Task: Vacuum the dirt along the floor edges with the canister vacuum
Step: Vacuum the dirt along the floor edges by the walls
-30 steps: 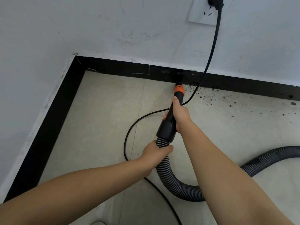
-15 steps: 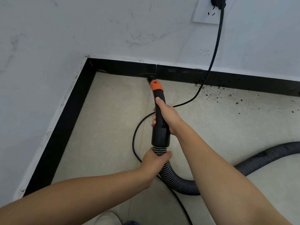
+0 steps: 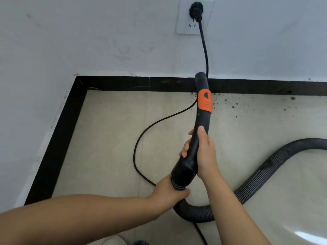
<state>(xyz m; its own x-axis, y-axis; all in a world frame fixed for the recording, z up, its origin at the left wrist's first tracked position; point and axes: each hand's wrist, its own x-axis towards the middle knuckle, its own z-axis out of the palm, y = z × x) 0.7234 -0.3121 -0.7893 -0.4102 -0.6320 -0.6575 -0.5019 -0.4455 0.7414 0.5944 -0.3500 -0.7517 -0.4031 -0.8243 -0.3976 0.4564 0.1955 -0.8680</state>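
Black wand [image 3: 201, 121] in right grip [image 3: 205, 152]; left grip [image 3: 166, 193] round half-hidden hose [image 3: 261, 175].

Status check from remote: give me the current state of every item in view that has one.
Plug: seated in the wall socket.
Power cord: slack, looping over the floor.
Nozzle: tip raised, by the baseboard.
Hose: curved on the floor.
Dirt: scattered, uncollected.
Left hand: grips the hose cuff.
Right hand: grips the nozzle.

Honestly nothing readable here, no brand, label or number anywhere. Closest thing to a sign is a dark teardrop-shaped mark on the orange slider [image 3: 204, 102] of the vacuum handle [image 3: 200, 131], no lettering.
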